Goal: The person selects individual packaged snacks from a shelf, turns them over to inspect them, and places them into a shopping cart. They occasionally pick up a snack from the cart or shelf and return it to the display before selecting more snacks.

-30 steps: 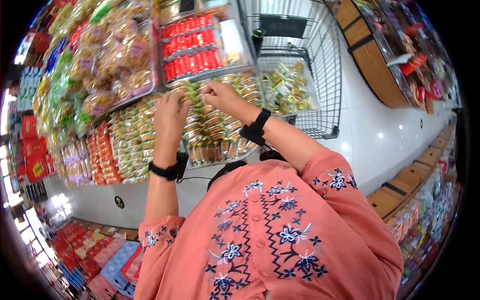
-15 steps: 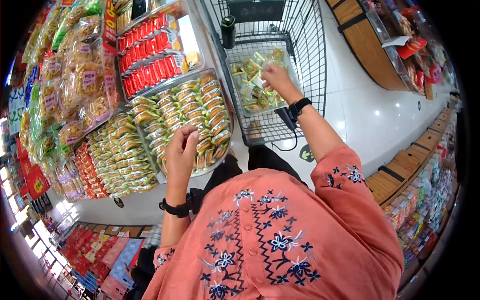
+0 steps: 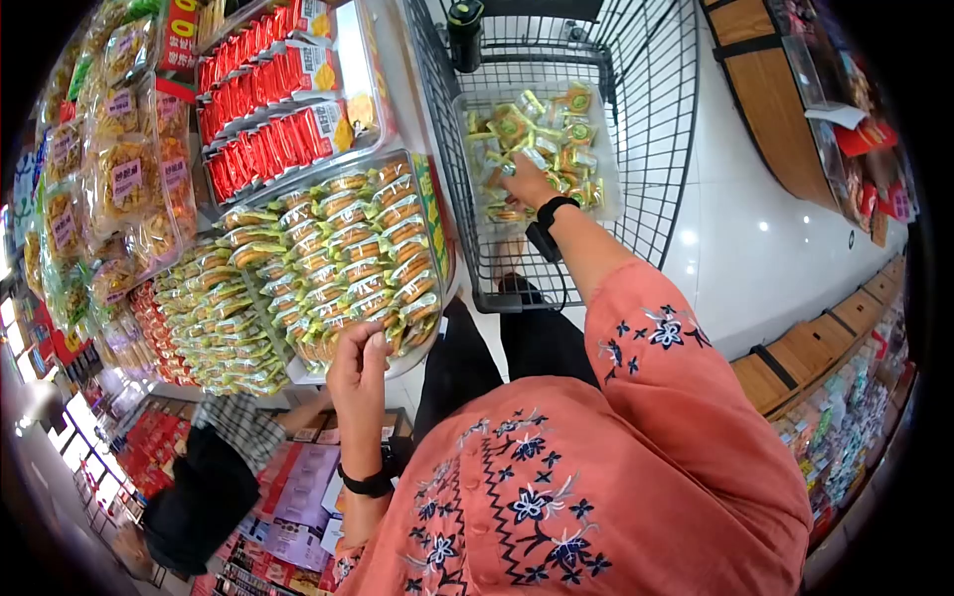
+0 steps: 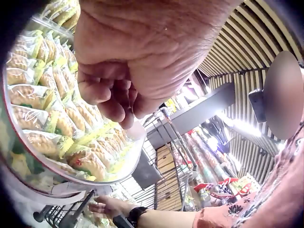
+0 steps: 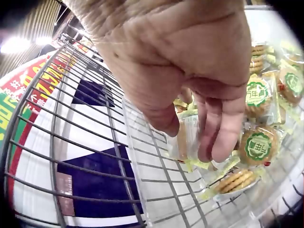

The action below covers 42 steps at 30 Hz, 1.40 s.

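In the head view my right hand point(image 3: 529, 185) reaches down into a clear plastic bin point(image 3: 610, 164) set in a wire shopping cart. Thumb and fingers pinch a wrapped cookie packet point(image 5: 191, 135), partly hidden by the fingers in the right wrist view. Around it lie loose cookie packets point(image 5: 259, 145) in clear wrappers with yellow-green ends and round green labels. My left hand point(image 3: 360, 366), its fingers loosely curled and nothing in them, hovers by the front edge of a display tray. Rows of similar wrapped cookies point(image 3: 348, 248) fill that tray.
The shopping cart point(image 3: 681, 129) stands right of the display, with a dark bottle point(image 3: 464, 35) at its near left corner. Red packets point(image 3: 273, 104) fill a tray behind the cookies. Bagged snacks point(image 3: 124, 184) are piled left. Another person point(image 3: 204, 487) is at lower left.
My right hand has gone from the cookie display across to the bin in the cart and down among its packets. My left hand has drawn back to the tray's front edge. The view has shifted.
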Available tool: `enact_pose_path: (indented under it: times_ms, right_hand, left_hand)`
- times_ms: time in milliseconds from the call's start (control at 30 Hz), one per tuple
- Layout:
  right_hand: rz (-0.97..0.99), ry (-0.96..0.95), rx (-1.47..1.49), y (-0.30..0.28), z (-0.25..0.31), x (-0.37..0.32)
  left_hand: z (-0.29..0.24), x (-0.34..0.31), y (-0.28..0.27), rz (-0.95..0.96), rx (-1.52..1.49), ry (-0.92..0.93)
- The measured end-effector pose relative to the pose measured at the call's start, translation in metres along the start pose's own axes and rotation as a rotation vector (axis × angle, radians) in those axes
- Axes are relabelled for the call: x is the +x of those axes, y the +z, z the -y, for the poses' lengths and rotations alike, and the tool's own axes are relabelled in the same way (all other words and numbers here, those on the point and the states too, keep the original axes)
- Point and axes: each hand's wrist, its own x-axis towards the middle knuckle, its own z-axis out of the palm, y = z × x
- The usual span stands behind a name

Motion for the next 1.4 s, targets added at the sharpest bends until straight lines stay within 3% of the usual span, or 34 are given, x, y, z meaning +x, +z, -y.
enact_pose_path:
  times_ms: [300, 400, 500, 533, 700, 833, 867, 1000, 1100, 1267, 1367, 1400]
  right_hand:
    - [-0.058, -0.076, -0.097, 0.015, -0.017, 0.024]
    - [-0.009, -0.008, 0.045, 0.01, -0.019, 0.011]
    - [-0.003, -0.089, 0.297, 0.001, -0.022, -0.011]
    - [-0.024, -0.109, 0.26, -0.007, -0.017, -0.023]
    - [-0.119, -0.383, 0.421, -0.041, 0.03, -0.11]
    - [-0.225, -0.69, 0.456, -0.038, 0.088, -0.212]
    - [-0.275, -0.69, 0.411, -0.029, 0.097, -0.232]
    - [-0.623, -1.257, -0.085, 0.016, 0.124, -0.277]
    - [-0.581, -1.297, -0.201, 0.059, 0.128, -0.292]
    - [-0.436, -1.266, -0.111, 0.104, 0.14, -0.305]
    - [-0.258, -0.969, 0.185, 0.12, 0.152, -0.301]
    - [-0.259, -0.966, 0.254, 0.126, 0.159, -0.295]
  left_hand:
    - [0.006, -0.004, 0.016, -0.012, -0.016, -0.039]
    - [-0.002, -0.003, 0.016, -0.001, 0.003, -0.069]
    - [-0.001, 0.002, 0.016, -0.005, -0.027, 0.001]
    - [-0.003, 0.003, 0.015, 0.015, -0.046, 0.005]
    - [-0.031, 0.025, 0.022, 0.139, -0.192, 0.039]
    - [-0.064, 0.047, 0.028, 0.407, -0.354, -0.004]
    - [-0.069, 0.049, 0.027, 0.459, -0.459, -0.006]
    - [-0.085, 0.05, 0.011, 0.607, -0.742, 0.047]
    - [-0.064, 0.051, -0.014, 0.554, -0.719, 0.122]
    - [-0.048, 0.057, -0.065, 0.472, -0.642, 0.124]
    - [-0.034, 0.062, -0.088, 0.434, -0.573, 0.2]
    - [-0.026, 0.068, -0.093, 0.434, -0.549, 0.244]
